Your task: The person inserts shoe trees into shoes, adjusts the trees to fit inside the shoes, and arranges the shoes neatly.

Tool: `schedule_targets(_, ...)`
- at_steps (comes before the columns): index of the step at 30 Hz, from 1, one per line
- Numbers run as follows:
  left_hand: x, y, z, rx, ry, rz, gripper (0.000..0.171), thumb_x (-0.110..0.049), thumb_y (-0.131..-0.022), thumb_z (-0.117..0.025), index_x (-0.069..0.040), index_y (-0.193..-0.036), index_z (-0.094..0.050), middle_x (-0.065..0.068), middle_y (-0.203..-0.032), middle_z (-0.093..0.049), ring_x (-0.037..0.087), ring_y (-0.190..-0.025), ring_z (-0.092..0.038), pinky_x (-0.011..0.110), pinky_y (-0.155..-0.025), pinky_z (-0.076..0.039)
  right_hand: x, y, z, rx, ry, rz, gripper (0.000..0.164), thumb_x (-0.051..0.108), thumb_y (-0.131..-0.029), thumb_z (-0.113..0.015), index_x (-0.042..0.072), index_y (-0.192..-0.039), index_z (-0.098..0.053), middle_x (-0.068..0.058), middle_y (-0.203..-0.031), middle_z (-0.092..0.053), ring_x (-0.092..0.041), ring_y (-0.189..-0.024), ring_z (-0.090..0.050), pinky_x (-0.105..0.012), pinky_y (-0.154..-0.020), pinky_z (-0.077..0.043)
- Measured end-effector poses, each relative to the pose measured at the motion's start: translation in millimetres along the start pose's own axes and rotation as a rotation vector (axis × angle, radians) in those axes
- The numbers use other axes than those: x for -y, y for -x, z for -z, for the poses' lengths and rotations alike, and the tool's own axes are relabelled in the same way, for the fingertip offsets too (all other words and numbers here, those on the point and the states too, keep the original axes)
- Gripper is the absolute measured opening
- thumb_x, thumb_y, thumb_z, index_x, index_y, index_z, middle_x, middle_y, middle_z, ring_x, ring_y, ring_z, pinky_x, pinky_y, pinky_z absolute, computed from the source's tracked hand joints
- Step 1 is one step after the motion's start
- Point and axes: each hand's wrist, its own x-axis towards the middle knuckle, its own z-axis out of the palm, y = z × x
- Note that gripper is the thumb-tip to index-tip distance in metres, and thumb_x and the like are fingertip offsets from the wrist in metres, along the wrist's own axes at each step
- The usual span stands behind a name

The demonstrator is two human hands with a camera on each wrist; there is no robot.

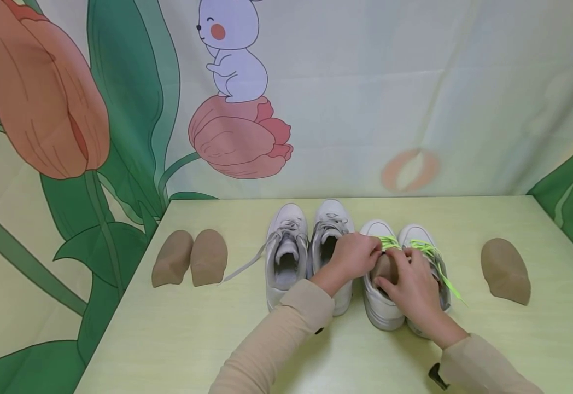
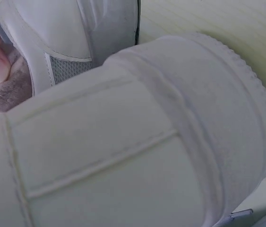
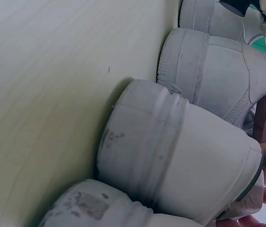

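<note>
My left hand (image 1: 352,256) reaches over the grey-laced pair and pinches the tongue of the left white sneaker (image 1: 384,312) with neon green laces. My right hand (image 1: 416,287) grips a brown molded-pulp shoe insert (image 1: 386,268) in that sneaker's opening, its thumb on the insert's side. Part of the insert (image 3: 250,201) shows beyond the heel collar in the right wrist view, with fingers around it. The insert's toe end is hidden inside the shoe. Under my right hand stands the other green-laced sneaker (image 1: 416,232), partly covered.
Two white sneakers with grey laces (image 1: 286,235) stand to the left, one lace trailing onto the table (image 1: 168,339). Two more brown inserts (image 1: 209,257) lie at the far left and a single insert (image 1: 505,271) at the right. A printed curtain (image 1: 345,109) hangs behind the table.
</note>
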Motion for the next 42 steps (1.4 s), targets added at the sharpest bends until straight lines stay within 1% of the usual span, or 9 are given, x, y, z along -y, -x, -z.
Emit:
schedule_targets(5, -0.3, 0.3, 1.1, -0.005, 0.000, 0.002, 0.013, -0.028, -0.088, -0.051, -0.025, -0.084, -0.063, -0.012, -0.072, -0.061, 0.008, -0.063, -0.055, 0.023, -0.052, -0.041, -1.9, -1.1, -5.5, -0.019, -0.006, 0.021, 0.052, 0.022, -0.065, -0.077, 0.010, -0.109, -0.051, -0.018, -0.103, -0.042, -0.034, -0.092, -0.044, -0.048, -0.059, -0.042)
schedule_targets(11, -2.8, -0.1, 2.3, 0.011, 0.001, 0.004, 0.014, -0.028, -0.087, -0.050, -0.026, -0.089, -0.064, -0.013, -0.077, -0.064, 0.009, -0.067, -0.058, 0.024, -0.054, -0.043, -5.0, -1.8, -12.6, -0.028, 0.003, 0.026, 0.051, 0.020, -0.064, -0.078, 0.009, -0.106, -0.051, -0.018, -0.099, -0.041, -0.034, -0.089, -0.045, -0.048, -0.058, -0.042)
schedule_targets(20, -3.8, 0.0, 3.8, 0.011, 0.018, 0.010, 0.015, -0.027, -0.087, -0.050, -0.026, -0.089, -0.065, -0.013, -0.077, -0.064, 0.008, -0.067, -0.057, 0.023, -0.054, -0.042, -6.0, -1.1, -13.1, -0.046, 0.007, 0.024, 0.050, 0.021, -0.063, -0.078, 0.010, -0.103, -0.052, -0.017, -0.099, -0.042, -0.032, -0.089, -0.044, -0.048, -0.056, -0.042)
schedule_targets(26, -3.2, -0.2, 2.8, 0.017, 0.029, 0.016, 0.015, -0.026, -0.087, -0.050, -0.026, -0.089, -0.065, -0.013, -0.077, -0.063, 0.007, -0.067, -0.057, 0.022, -0.055, -0.042, -7.1, -0.1, -14.5, -0.076, -0.004, 0.038, 0.044, 0.024, -0.066, -0.076, 0.011, -0.102, -0.054, -0.016, -0.099, -0.044, -0.032, -0.090, -0.046, -0.048, -0.056, -0.042)
schedule_targets(31, -2.1, -0.7, 1.5, 0.020, 0.026, 0.021, 0.015, -0.027, -0.087, -0.050, -0.027, -0.090, -0.065, -0.013, -0.077, -0.063, 0.007, -0.068, -0.057, 0.023, -0.056, -0.043, -6.1, -0.9, -13.4, -0.057, -0.023, 0.030, 0.042, 0.022, -0.067, -0.075, 0.011, -0.103, -0.055, -0.017, -0.101, -0.044, -0.033, -0.091, -0.046, -0.050, -0.058, -0.042)
schedule_targets(36, -1.7, -1.7, 0.8, 0.031, 0.011, 0.017, 0.014, -0.027, -0.087, -0.050, -0.027, -0.089, -0.064, -0.013, -0.076, -0.063, 0.008, -0.066, -0.056, 0.023, -0.054, -0.042, -4.2, -2.3, -12.3, -0.039, -0.009, 0.004, 0.042, 0.023, -0.067, -0.075, 0.012, -0.101, -0.055, -0.016, -0.104, -0.043, -0.033, -0.096, -0.044, -0.051, -0.058, -0.042)
schedule_targets(42, -1.0, -1.9, 0.2, 0.026, -0.008, 0.013, 0.014, -0.026, -0.088, -0.050, -0.026, -0.088, -0.064, -0.012, -0.075, -0.062, 0.009, -0.066, -0.056, 0.024, -0.054, -0.043, -4.0, -5.9, -12.8, -0.034, 0.019, -0.020, 0.048, 0.024, -0.065, -0.077, 0.011, -0.104, -0.051, -0.017, -0.110, -0.044, -0.034, -0.099, -0.043, -0.052, -0.061, -0.042)
